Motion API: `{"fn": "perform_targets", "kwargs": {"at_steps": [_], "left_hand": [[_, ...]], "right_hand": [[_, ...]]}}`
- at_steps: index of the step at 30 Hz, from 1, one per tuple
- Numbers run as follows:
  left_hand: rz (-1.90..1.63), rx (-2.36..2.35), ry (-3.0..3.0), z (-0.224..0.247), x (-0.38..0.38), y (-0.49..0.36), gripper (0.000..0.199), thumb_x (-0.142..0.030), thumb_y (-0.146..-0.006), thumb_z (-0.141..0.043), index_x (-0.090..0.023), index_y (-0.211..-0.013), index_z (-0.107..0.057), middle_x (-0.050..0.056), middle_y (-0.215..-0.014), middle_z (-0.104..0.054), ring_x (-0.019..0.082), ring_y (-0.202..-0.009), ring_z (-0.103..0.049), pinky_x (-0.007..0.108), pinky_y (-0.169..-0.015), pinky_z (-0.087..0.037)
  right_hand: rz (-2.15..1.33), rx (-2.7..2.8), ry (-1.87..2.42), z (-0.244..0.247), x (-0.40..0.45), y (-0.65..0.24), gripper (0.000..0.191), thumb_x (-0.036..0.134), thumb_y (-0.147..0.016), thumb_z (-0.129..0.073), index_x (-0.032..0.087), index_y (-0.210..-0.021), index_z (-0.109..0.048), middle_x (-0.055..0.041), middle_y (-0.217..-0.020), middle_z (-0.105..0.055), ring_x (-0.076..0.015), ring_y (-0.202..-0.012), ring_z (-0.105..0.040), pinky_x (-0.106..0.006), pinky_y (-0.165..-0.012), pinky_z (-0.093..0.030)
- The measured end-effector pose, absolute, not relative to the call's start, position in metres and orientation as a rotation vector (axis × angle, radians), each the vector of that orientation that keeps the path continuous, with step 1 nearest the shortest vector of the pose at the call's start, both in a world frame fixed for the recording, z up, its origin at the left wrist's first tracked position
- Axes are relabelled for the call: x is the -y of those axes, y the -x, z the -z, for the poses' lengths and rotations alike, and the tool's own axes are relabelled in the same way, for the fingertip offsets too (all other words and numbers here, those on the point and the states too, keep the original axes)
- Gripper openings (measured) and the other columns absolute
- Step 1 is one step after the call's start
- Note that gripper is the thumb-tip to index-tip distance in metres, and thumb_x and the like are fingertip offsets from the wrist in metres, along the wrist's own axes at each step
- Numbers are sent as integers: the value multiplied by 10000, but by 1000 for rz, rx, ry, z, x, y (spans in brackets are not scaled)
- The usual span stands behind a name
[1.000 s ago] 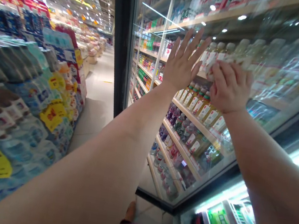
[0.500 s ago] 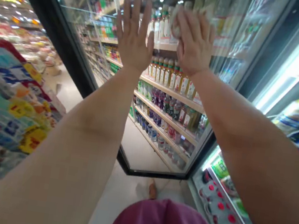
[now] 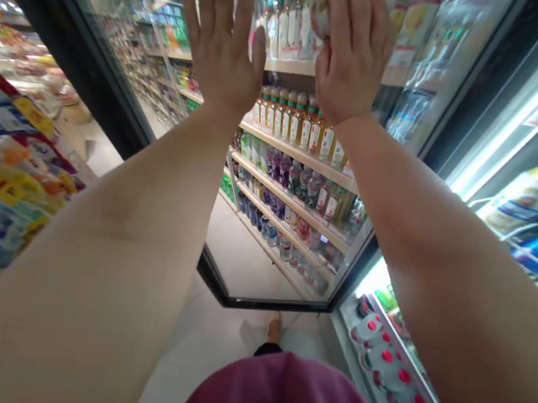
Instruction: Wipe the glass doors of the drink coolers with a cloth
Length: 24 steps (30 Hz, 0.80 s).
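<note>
A black-framed glass door (image 3: 257,280) stands swung open in front of me. My left hand (image 3: 224,46) lies flat on the upper part of the glass, its fingers stretched and spread, holding nothing. To the right of it, my right hand (image 3: 354,56) presses a crumpled pale cloth (image 3: 320,10) against the glass. The cloth shows beside and above the fingers; the rest is hidden under the palm. Bottles of yellow drink (image 3: 288,120) on shelves appear in or through the glass, below and between my hands.
On the right, a lit fridge holds packed goods (image 3: 535,194) on wire racks and a low row of round-topped containers with red dots (image 3: 387,357). Colourful packages (image 3: 9,183) are stacked at the left. The door's dark left edge (image 3: 79,52) slants past my left forearm.
Both hands appear higher in the view and slightly further left, as the whole scene has shifted too. The left hand stays flat, and the right still holds the cloth to the glass.
</note>
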<state>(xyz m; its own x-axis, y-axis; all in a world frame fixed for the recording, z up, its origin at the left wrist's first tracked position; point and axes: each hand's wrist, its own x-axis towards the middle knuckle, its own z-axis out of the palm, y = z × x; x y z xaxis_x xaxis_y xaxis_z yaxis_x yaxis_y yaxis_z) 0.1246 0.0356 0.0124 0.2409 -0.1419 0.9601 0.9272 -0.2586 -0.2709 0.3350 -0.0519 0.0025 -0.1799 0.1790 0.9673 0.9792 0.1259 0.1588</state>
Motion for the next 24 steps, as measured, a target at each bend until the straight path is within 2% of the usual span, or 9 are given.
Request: {"fn": "perform_targets", "kwargs": {"at_steps": [2,4,7,10,13,16,19,21,24], "left_hand": [[1269,812,1476,-12,-36,-126,677,-470,-1122,-12,-211,-1601,-413,-187,-1712,-175,-88,-1436,388,152,-1243,245],[1283,847,1521,-11,-35,-128,670,-485,-1116,-18,-227,-1621,-373,-208,-1719,-163,-56,-1510,314,176,-1257,238],[1322,934,1588,-9,-25,-131,643,-484,-1117,-78,-224,-1639,-349,-158,-1730,-223,120,-1608,13,329,-1336,117],[1327,964,1712,-7,-5,-132,603,-433,-1103,-281,-188,-1642,-392,-28,-1725,-301,273,-1606,-162,482,-1352,-51],[1357,986,1811,-7,13,-133,591,-392,-1073,-427,-240,-1644,-400,-47,-1720,-306,261,-1629,-122,484,-1370,-48],[1323,1012,1793,-8,18,-133,596,-354,-1075,-410,-189,-1648,-391,-17,-1726,-297,252,-1630,-124,482,-1371,-56],[1359,1016,1823,-9,12,-133,632,-462,-1057,-430,-266,-1657,-381,-68,-1716,-301,249,-1634,-96,506,-1368,-29],[1401,1025,1870,-9,7,-133,668,-524,-1035,-477,-323,-1660,-358,-125,-1710,-287,224,-1638,-36,507,-1368,33],[1392,1045,1862,-9,2,-133,671,-504,-1053,-475,-269,-1667,-339,-110,-1731,-237,217,-1635,4,504,-1361,78]], "right_hand": [[1168,1676,1165,-2,52,-335,605,275,-1064,-286,121,-1633,-422,-87,-1654,-414,-318,-1530,-392,-541,-1234,-310],[1189,1903,1133,-2,55,-337,613,309,-1068,-316,223,-1674,-348,-30,-1696,-345,-297,-1562,-336,-557,-1244,-310],[1160,1978,1114,-2,56,-338,620,325,-1064,-289,279,-1682,-319,41,-1700,-324,-255,-1569,-318,-542,-1251,-310],[979,1563,1156,0,51,-335,630,265,-988,-366,236,-1609,-466,10,-1639,-436,-273,-1528,-383,-534,-1256,-304],[867,1378,1131,1,48,-333,633,221,-911,-431,269,-1526,-573,-2,-1592,-505,-278,-1514,-397,-521,-1272,-286],[908,1756,1109,4,49,-333,617,296,-929,-468,374,-1536,-548,60,-1612,-475,-287,-1542,-359,-587,-1256,-308],[971,1743,1137,6,47,-332,594,341,-967,-431,414,-1548,-527,76,-1609,-474,-295,-1532,-377,-613,-1236,-329],[983,1469,1160,7,43,-332,600,319,-974,-387,415,-1548,-531,49,-1587,-504,-303,-1502,-418,-604,-1228,-331],[1012,1331,1165,10,38,-331,605,312,-981,-367,327,-1561,-535,-8,-1587,-512,-314,-1489,-431,-571,-1241,-324]]}}
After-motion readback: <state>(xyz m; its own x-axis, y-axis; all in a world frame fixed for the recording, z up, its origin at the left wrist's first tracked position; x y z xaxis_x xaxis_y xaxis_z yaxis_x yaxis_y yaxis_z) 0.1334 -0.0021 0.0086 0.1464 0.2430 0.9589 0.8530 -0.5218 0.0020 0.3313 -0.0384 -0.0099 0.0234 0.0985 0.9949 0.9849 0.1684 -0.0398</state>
